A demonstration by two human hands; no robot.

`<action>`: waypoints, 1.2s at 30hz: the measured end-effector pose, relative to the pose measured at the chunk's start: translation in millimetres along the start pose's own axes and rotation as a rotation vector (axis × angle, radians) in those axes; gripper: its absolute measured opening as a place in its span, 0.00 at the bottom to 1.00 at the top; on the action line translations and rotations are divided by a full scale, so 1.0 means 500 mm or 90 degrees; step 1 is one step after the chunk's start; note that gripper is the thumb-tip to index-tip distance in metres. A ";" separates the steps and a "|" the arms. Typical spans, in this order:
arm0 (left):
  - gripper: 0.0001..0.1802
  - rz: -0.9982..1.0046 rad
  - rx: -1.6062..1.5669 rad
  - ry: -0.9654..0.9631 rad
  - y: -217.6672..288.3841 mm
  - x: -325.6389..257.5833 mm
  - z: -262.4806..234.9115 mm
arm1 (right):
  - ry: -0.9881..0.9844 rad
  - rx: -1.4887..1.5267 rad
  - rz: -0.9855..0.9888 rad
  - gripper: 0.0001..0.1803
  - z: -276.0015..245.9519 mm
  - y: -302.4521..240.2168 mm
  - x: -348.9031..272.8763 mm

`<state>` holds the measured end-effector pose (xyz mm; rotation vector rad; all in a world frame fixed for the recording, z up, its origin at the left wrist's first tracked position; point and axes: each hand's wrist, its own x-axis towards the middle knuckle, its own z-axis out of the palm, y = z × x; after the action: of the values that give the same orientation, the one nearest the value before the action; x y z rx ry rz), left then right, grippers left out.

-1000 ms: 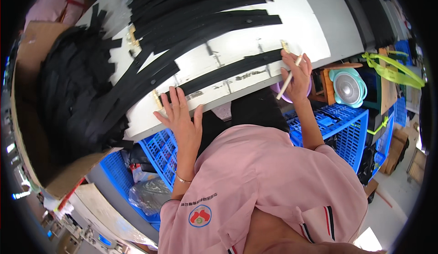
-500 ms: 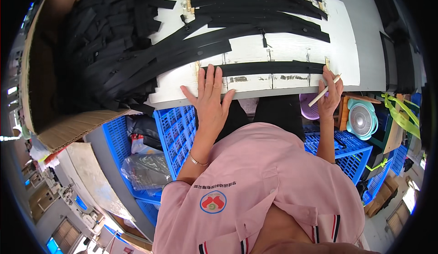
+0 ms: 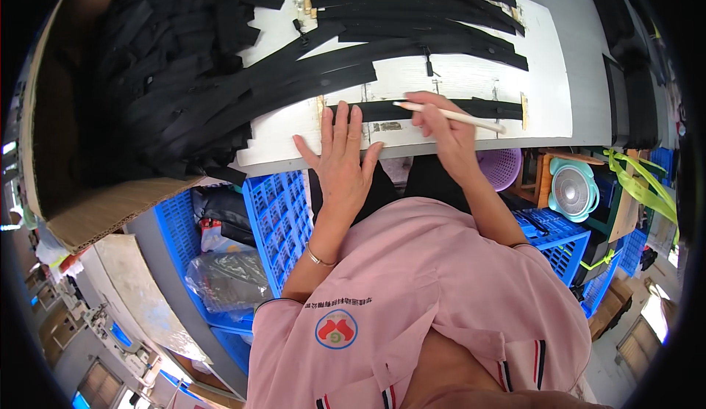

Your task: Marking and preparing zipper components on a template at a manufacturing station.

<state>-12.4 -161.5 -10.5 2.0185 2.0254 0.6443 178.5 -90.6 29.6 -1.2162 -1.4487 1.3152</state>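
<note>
A black zipper strip (image 3: pixel 489 108) lies straight across a white board (image 3: pixel 546 78) that bears dark cross marks and yellowish taped spots. My left hand (image 3: pixel 340 148) is spread flat, its fingertips resting on the strip's left end. Closed around a white pencil (image 3: pixel 474 121), my right hand (image 3: pixel 450 133) is over the middle of the strip. The pencil's tip points left, at the strip; whether it touches cannot be made out. Beyond both hands, more black zipper strips (image 3: pixel 426 12) lie on the board, one with a dangling slider pull (image 3: pixel 429 65).
At the left, an open cardboard box (image 3: pixel 110 199) is heaped with black strips (image 3: pixel 169 63). Blue plastic crates (image 3: pixel 283 221) stand below the table edge. A purple basket (image 3: pixel 501 170) and a turquoise fan (image 3: pixel 573 188) are at the lower right. Black pieces (image 3: pixel 625 100) lie at the table's right.
My right hand has moved left from the strip's right end to its middle, swinging the pencil so its tip faces left. My left hand stays at the left end.
</note>
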 end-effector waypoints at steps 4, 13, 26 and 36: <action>0.37 0.002 -0.011 0.011 0.003 0.002 0.001 | -0.024 -0.020 -0.013 0.12 0.066 0.036 0.045; 0.36 0.001 -0.020 0.037 0.002 -0.001 0.001 | -0.020 -0.120 -0.071 0.10 0.082 0.056 0.048; 0.36 0.003 -0.019 0.034 0.001 -0.002 0.004 | -0.013 -0.083 -0.089 0.09 0.085 0.055 0.046; 0.36 0.006 -0.015 0.032 0.003 0.001 0.004 | -0.055 -0.077 -0.134 0.07 0.076 0.072 0.048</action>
<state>-10.2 -160.8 -11.7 2.0203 2.0279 0.7248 141.4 -75.3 -11.7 -1.0596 -1.6899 1.1636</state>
